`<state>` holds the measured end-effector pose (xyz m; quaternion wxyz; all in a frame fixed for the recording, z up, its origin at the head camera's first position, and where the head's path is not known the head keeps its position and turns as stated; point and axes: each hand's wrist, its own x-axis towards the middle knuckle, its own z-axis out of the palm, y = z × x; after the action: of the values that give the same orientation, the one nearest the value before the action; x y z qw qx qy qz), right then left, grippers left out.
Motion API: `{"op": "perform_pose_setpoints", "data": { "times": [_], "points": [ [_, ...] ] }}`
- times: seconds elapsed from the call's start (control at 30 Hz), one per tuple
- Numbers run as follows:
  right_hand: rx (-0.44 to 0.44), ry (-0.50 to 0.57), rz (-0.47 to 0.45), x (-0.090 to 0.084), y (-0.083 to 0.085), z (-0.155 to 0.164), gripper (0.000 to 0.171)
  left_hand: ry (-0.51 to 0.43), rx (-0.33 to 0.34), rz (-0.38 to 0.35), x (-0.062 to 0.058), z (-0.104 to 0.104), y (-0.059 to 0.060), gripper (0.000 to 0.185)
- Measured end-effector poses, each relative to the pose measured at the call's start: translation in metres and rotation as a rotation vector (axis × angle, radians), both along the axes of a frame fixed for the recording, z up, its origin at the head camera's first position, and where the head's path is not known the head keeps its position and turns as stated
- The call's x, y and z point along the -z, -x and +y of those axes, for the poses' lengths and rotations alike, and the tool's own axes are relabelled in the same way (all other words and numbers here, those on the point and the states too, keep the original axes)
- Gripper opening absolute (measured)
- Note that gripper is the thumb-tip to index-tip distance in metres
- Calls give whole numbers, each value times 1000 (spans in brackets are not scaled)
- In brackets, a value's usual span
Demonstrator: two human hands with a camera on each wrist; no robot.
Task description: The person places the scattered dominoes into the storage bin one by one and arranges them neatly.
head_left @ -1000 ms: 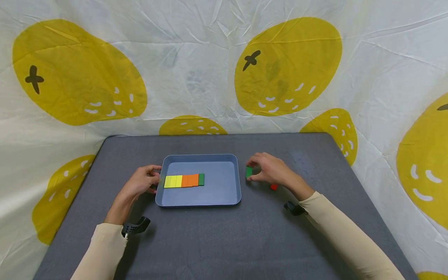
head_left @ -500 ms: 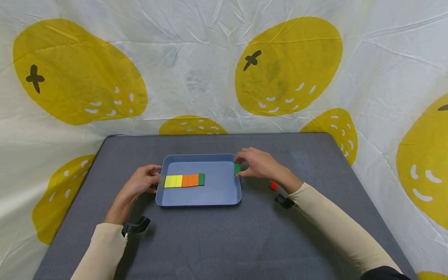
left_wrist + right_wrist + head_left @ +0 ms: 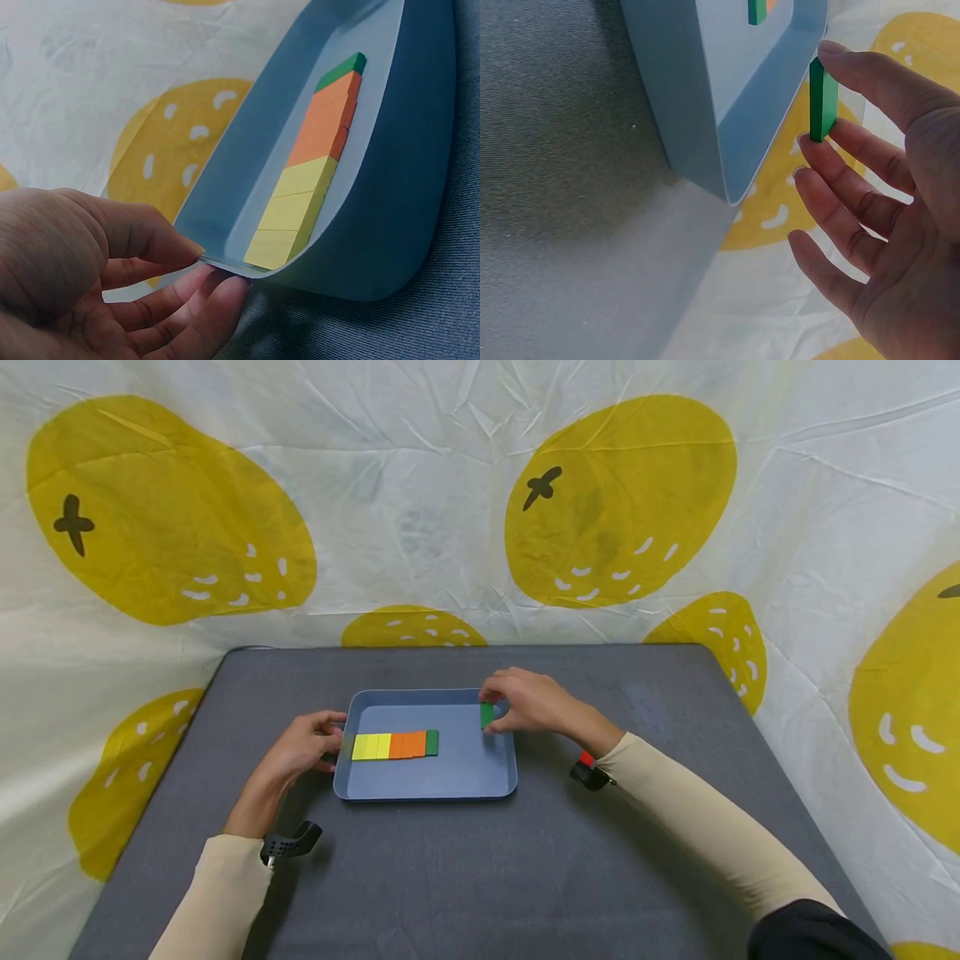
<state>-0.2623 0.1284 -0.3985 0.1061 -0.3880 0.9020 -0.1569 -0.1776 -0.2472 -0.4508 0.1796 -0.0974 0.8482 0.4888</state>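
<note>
Pinched green block (image 3: 487, 715) in right hand (image 3: 528, 702), over tray (image 3: 450, 781).

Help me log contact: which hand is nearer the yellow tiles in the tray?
Left. The left hand grips the tray rim right beside the yellow tiles; the right hand holds a green tile over the tray's far right corner.

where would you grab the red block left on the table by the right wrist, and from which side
The red block lies low on the grey table, half hidden beside the right wrist. Probably best pinched across its two short edges, coming straight down from above: it sits too flat for fingers to slide under. The right hand already pinches a green block over the blue tray by its edges.
</note>
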Motion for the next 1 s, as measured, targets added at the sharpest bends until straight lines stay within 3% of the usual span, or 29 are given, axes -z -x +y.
{"op": "perform_pose_setpoints", "data": {
  "times": [0.37, 1.0],
  "points": [
    [-88, -56, 2, 2, 6, -26, 43, -2, -4, -21, -2, 0, 0, 50],
    [-161, -214, -19, 13, 16, -60, 43, 10, -1, -30, -2, 0, 2, 52]
  ]
}}
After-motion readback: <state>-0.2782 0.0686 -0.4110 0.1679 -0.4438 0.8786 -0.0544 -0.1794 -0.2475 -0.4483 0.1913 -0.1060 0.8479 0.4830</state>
